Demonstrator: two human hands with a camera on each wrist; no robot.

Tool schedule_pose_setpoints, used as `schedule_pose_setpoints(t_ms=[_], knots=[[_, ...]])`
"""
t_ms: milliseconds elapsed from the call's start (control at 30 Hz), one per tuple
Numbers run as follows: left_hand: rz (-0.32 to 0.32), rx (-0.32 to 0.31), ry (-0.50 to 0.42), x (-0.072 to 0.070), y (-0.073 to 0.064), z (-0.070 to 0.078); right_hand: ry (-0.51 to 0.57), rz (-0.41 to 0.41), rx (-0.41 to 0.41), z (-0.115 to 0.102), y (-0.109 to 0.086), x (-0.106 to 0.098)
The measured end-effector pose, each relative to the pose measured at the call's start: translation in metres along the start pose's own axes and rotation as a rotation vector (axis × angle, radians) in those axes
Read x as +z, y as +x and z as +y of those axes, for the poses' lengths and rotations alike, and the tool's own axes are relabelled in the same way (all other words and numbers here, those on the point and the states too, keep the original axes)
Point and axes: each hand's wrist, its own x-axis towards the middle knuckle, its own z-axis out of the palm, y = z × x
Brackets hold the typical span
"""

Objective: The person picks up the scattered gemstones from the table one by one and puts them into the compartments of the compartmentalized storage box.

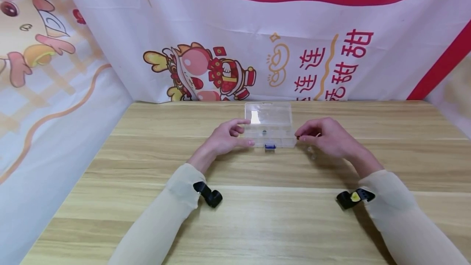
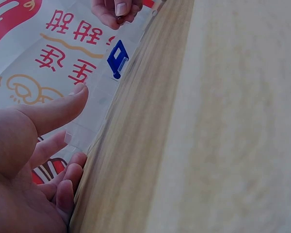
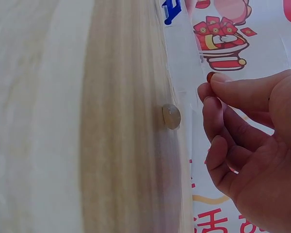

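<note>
A clear plastic compartment box (image 1: 282, 141) stands on the table with its lid (image 1: 272, 113) raised at the back and a blue latch (image 1: 270, 147) at the front. One small dark bead (image 1: 264, 132) lies inside. My left hand (image 1: 229, 137) is at the box's left end, thumb and forefinger extended and spread along it, the other fingers loosely bent. At the right end, my right hand (image 1: 327, 136) pinches a small dark red bead (image 3: 211, 76) between thumb and forefinger, close beside the box wall. Near that hand, a clear rounded bead (image 3: 171, 116) rests on the table.
The wooden table (image 1: 272, 224) reaches back to a printed cloth (image 1: 228, 19) hanging behind the box. Another printed cloth (image 1: 55, 126) hangs along the left side. Small clear pieces (image 1: 312, 153) lie on the tabletop below the right hand.
</note>
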Motion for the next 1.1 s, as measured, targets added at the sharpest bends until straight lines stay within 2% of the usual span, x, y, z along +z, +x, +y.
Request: schedule_pose_setpoints(t_ms=[1100], knots=[[0.003, 0.010, 0.015, 0.0002, -0.0003, -0.0002, -0.006, -0.022, 0.013, -0.0029, 0.0002, 0.0048]])
